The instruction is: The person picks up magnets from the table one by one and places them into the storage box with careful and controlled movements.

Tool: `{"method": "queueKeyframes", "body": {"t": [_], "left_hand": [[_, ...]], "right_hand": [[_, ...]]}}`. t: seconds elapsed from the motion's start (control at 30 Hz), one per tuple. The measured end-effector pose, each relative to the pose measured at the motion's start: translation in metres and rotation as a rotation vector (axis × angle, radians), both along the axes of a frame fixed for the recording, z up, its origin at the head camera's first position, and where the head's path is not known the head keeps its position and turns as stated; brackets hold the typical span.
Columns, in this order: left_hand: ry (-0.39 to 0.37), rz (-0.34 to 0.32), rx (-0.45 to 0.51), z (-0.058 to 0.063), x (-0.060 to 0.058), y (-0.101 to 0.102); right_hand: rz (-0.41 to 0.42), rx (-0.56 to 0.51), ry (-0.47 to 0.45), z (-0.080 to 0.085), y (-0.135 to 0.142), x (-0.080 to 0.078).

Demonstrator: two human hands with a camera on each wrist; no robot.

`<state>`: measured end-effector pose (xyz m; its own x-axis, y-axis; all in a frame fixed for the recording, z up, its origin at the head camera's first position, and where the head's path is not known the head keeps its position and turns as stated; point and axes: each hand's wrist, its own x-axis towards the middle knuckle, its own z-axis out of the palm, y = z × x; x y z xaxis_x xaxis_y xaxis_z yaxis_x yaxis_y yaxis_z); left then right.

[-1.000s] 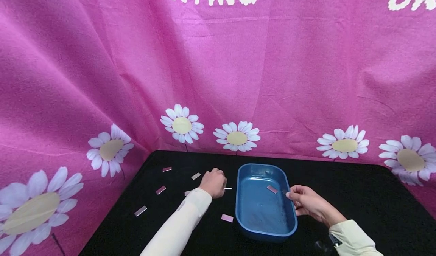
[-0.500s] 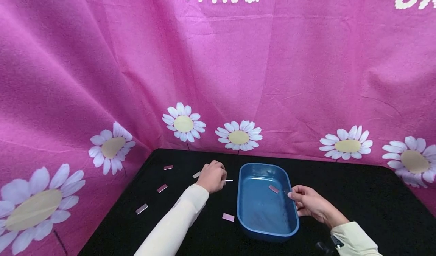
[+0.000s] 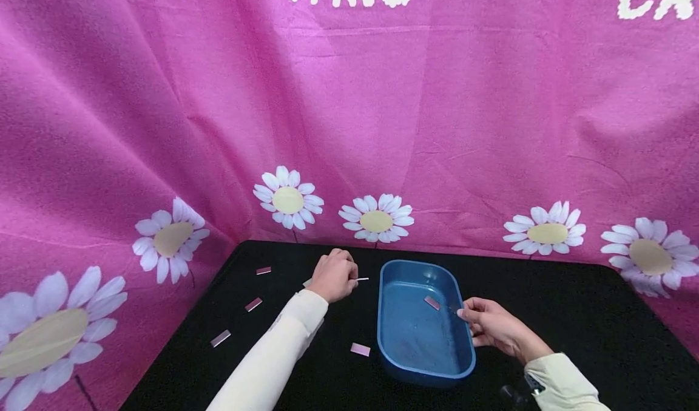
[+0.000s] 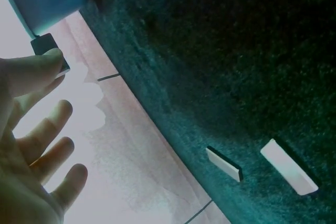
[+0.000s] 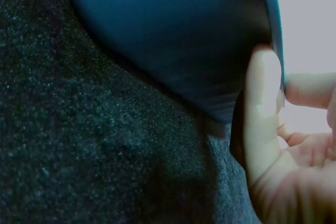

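My left hand [image 3: 334,275] is left of a blue plastic tub [image 3: 380,320], over the far part of the table. Between thumb and index finger it pinches a small flat rectangular tile [image 4: 44,44]; the other fingers are spread loosely. In the head view just a thin pale end of that tile [image 3: 363,278] sticks out toward the tub. My right hand [image 3: 498,327] holds the tub's right rim, thumb on the outer wall [image 5: 184,30] and a finger over the edge. A pinkish tile [image 3: 432,303] lies inside the tub.
Loose tiles lie on the black table [image 3: 295,350]: a pink one [image 3: 360,349] by the tub's left side, others farther left [image 3: 253,304]. A pale tile [image 3: 307,283] is partly hidden by my left hand. A pink daisy-print cloth [image 3: 437,125] hangs behind.
My left hand has moved up in the head view with the tile, now partly covering the pale tile. My right hand keeps its grip on the tub; the view has shifted slightly.
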<state>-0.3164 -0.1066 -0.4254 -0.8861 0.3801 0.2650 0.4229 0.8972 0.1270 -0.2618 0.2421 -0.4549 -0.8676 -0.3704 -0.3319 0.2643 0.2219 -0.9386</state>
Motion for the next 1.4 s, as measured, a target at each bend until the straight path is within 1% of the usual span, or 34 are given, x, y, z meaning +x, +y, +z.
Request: {"method": "queueKeyframes", "body": {"t": [0.13, 0.27, 0.4, 0.73, 0.9, 1.0, 1.17, 1.27, 1.4], "left_hand": [[-0.004, -0.006, 0.005, 0.005, 0.001, 0.000], [0.030, -0.024, 0.015, 0.009, 0.003, 0.001], [0.045, -0.041, 0.018, 0.014, 0.005, 0.003], [0.029, -0.030, -0.017, 0.026, 0.005, 0.013], [0.045, -0.048, -0.020, 0.033, 0.006, 0.017], [0.052, -0.053, -0.030, 0.037, 0.007, 0.021], [0.054, -0.043, -0.065, 0.045, 0.009, 0.028], [0.059, -0.039, -0.084, 0.049, 0.008, 0.033], [0.066, -0.037, -0.103, 0.053, 0.008, 0.040]], "right_hand": [[-0.010, 0.003, -0.010, 0.001, -0.002, 0.001], [-0.011, 0.008, -0.010, 0.005, -0.004, 0.001], [-0.019, 0.013, -0.015, 0.005, -0.006, 0.001], [-0.036, 0.031, -0.020, 0.006, -0.008, 0.001], [-0.042, 0.039, -0.029, 0.007, -0.008, 0.001], [-0.050, 0.043, -0.018, 0.006, -0.008, 0.002], [-0.053, 0.048, -0.003, 0.005, -0.009, 0.001], [-0.062, 0.060, -0.011, 0.006, -0.008, 0.001], [-0.053, 0.061, -0.007, 0.006, -0.008, 0.001]]}}
